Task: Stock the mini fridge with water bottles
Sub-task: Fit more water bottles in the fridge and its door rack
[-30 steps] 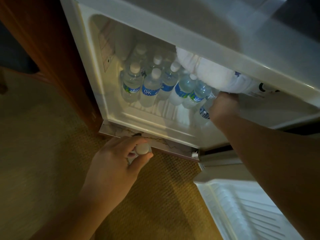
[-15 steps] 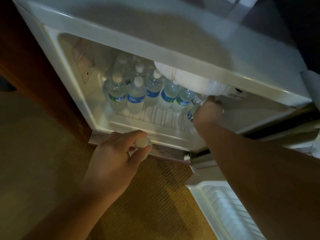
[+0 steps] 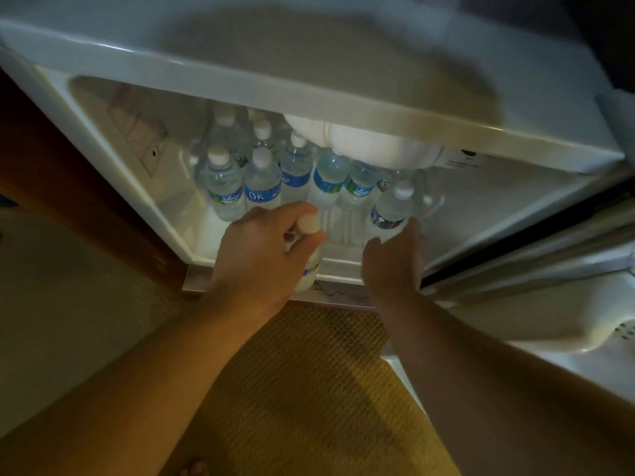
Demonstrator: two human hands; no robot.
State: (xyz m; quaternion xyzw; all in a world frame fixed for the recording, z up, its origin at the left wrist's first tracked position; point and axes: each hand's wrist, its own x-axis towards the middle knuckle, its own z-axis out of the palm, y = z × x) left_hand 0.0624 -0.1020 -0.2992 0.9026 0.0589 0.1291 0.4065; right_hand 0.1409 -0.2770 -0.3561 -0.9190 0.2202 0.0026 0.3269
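Note:
The white mini fridge (image 3: 309, 87) stands open, with several clear water bottles (image 3: 263, 185) with blue labels upright on its floor. My left hand (image 3: 257, 255) grips a white-capped water bottle (image 3: 307, 225) by the neck at the fridge's front lip. My right hand (image 3: 391, 261) is withdrawn from a lone bottle (image 3: 391, 207) at the right of the fridge floor, fingers apart, fingertips just below its base. A white frosted freezer box (image 3: 371, 146) hangs over the back bottles.
The fridge door (image 3: 567, 324) lies swung open at the right, its white inner shelf beside my right forearm. A dark wooden cabinet side (image 3: 68, 187) borders the fridge on the left. A woven yellow-brown carpet (image 3: 309, 389) covers the floor below.
My right hand has let go of the bottle at the right and pulled back toward the fridge's front. My left hand has lifted its bottle up to the fridge's front lip.

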